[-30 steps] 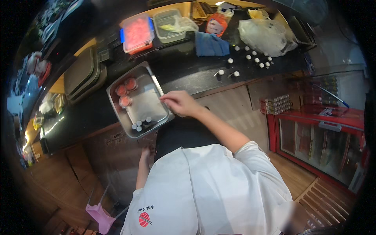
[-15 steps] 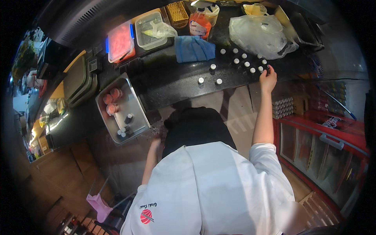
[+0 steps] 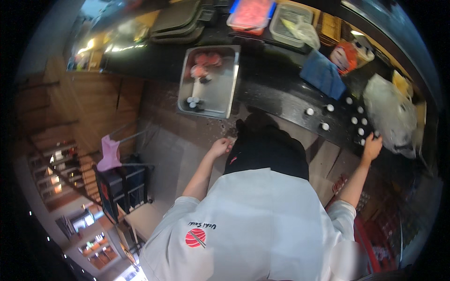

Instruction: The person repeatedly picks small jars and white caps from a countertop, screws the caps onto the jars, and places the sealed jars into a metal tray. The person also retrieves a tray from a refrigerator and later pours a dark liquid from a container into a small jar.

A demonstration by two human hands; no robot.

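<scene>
My right hand (image 3: 372, 147) reaches to the right end of the dark counter, its fingers pinched around a small white-capped bottle (image 3: 376, 134). More white-capped bottles (image 3: 354, 120) stand about it, several close by and a few farther left. Low beside my dark apron, my left hand (image 3: 221, 147) has its fingers curled in; what they hold, if anything, is hidden. A steel tray (image 3: 220, 96) sits near the counter's front edge, ahead of my left hand. Inside it are round containers of pinkish-red food (image 3: 198, 71) and a few small white-capped bottles (image 3: 192, 101).
Along the back stand a blue-clipped tub of pink food (image 3: 251, 14), a clear tub (image 3: 291, 24) and an orange-red pouch (image 3: 343, 57). A blue cloth (image 3: 323, 74) lies before them. A clear plastic bag (image 3: 390, 110) bulges beside my right hand. Dark trays (image 3: 176, 18) are stacked left.
The view has turned left, so the counter's things appear farther right. My left hand has come up into clearer view. My right hand stays at the white-capped bottles.
</scene>
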